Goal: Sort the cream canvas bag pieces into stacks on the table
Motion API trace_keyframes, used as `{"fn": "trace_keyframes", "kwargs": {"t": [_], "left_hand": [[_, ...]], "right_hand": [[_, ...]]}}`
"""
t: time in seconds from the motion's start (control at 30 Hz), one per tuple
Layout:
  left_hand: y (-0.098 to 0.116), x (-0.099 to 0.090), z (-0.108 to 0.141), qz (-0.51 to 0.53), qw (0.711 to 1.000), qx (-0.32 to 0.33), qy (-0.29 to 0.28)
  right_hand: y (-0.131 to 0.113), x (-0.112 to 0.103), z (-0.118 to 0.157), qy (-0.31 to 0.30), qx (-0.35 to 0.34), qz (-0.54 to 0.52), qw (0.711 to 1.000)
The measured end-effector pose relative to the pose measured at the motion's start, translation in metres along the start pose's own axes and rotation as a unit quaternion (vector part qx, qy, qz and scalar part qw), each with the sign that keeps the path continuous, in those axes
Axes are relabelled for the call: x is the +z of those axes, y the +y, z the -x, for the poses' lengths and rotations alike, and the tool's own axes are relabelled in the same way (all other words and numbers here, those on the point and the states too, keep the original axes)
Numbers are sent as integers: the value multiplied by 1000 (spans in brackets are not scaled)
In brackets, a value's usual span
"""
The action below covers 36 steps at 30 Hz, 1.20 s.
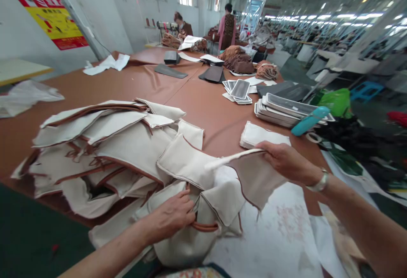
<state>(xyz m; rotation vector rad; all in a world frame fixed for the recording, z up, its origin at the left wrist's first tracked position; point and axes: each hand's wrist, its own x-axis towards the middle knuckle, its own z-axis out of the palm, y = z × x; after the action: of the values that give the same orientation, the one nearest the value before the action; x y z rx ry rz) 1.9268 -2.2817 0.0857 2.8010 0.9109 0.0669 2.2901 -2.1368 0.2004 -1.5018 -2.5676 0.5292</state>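
Observation:
My right hand (281,161) is closed on the corner of a cream fabric panel (259,176) with brown edging, which hangs down from it over a white sheet (273,231). My left hand (173,212) has its fingers wrapped on a cream fabric piece (181,244) with a brown piped edge, near the table's front edge. A large heap of cream pieces (127,142) with brown trim lies to the left and beyond my left hand. Just past my right hand sits a small stack of white pieces (262,136).
Framed grey panels (282,110) and a turquoise cylinder (310,121) lie at the right on the brown-covered table (210,119). Grey pieces (171,71) and brown bundles (238,59) are farther back. Two people (227,29) are beyond the table.

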Motion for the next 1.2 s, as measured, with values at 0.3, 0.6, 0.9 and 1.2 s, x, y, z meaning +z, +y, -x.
{"fn": "trace_keyframes", "kwargs": {"t": [0.3, 0.6, 0.9, 1.2], "left_hand": [[14, -56, 5, -23, 995, -32, 92], [-48, -11, -40, 228, 896, -356, 134], [-66, -50, 15, 180, 899, -375, 141], [-40, -75, 41, 150, 904, -307, 256]], "right_hand": [[66, 86, 88, -35, 279, -228, 932], [16, 228, 109, 2, 277, -36, 960], [32, 234, 92, -43, 262, -99, 959], [98, 88, 124, 59, 384, -259, 884]]}}
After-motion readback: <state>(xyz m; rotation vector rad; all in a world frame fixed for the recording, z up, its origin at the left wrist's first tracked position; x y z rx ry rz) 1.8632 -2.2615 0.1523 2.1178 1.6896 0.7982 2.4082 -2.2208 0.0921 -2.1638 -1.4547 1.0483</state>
